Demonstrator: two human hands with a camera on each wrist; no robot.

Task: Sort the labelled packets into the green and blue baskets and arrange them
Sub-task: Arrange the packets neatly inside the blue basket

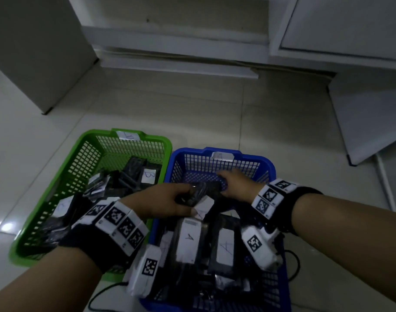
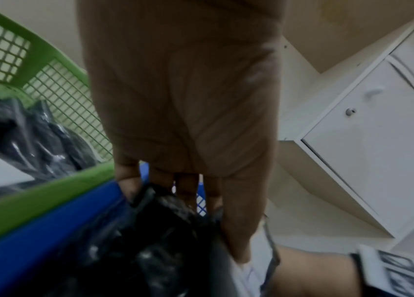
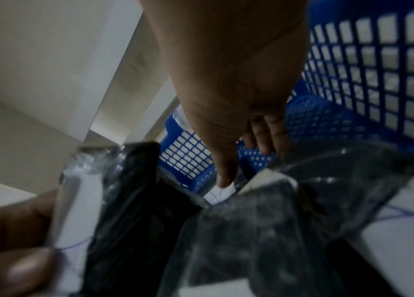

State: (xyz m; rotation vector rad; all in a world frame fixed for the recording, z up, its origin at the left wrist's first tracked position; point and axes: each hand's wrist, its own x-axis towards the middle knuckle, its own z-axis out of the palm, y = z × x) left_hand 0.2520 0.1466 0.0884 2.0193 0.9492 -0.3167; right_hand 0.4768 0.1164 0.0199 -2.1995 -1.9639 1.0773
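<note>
A: Two plastic lattice baskets sit side by side on the pale glossy tiled floor (image 1: 192, 113), their long walls touching: the green basket (image 1: 89, 140) on the left, the blue basket (image 1: 269, 167) on the right. Each carries a white paper tag on its far rim.

B: And what fills them?

A: Crinkly black packets in shiny clear wrap, each with a white rectangular label. The ones in the green basket (image 1: 134, 174) show a handwritten "B" where legible; those lying in the near half of the blue basket (image 1: 188, 242) show "A".

B: The hands?

A: The left hand (image 1: 163, 203) is over the blue basket's middle, fingers and thumb curled round a black packet (image 1: 198, 194) whose white label sticks out toward the viewer. The right hand (image 1: 237, 181) reaches into the blue basket's far end, fingers extended down toward the mesh bottom, gripping nothing that shows. Both wrists wear black bands with white marker blocks.
</note>
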